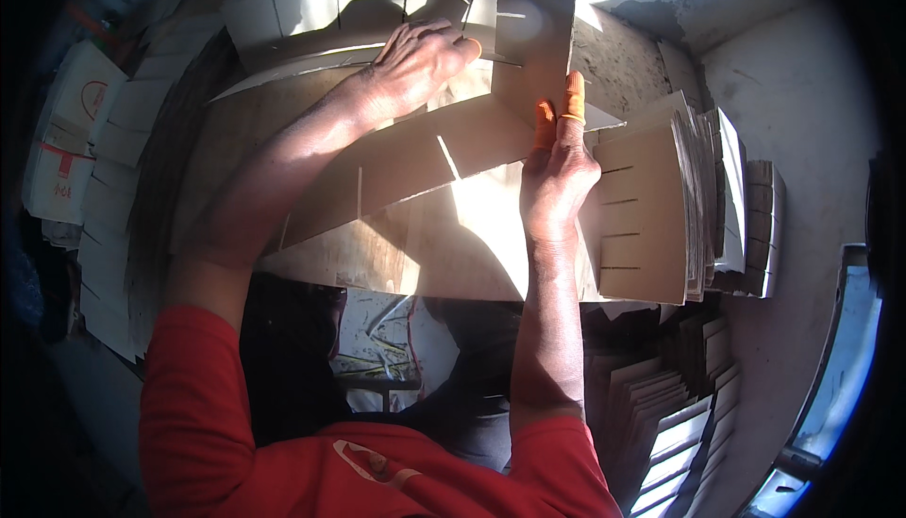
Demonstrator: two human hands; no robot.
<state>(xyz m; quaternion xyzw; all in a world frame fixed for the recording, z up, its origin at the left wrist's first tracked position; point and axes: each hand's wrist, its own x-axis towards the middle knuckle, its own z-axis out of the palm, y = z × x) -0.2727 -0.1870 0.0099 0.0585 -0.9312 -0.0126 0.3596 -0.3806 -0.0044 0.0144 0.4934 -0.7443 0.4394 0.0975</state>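
- Red short-sleeved shirt (pixel 377 476) fills 6 o'clock, nearest the camera.
- Long tan cardboard strip with slots (pixel 406 164) lies between the hands, slanting from 8 o'clock toward the right fingertips, below the left hand.
- Second tan slotted cardboard strip (pixel 534 27) reaches toward 12 o'clock from the right fingertips, meeting the long strip there.
- Left hand (pixel 420 60), near 12 o'clock, is loosely curled, its forearm rising from 7 o'clock; whether it grips anything I cannot tell.
- Right hand (pixel 559 178), toward 1 o'clock, points two fingers upward, slightly parted, at the second strip's edge; how firmly they hold it is unclear. Its forearm comes from 5 o'clock.
- Counted: two strips between and beyond the hands, two orange ribbed finger covers (pixel 574 95) on the right hand, three slots visible on the long strip.
- One tan slotted cardboard stack (pixel 642 221) stands at 3 o'clock, beside the right hand.
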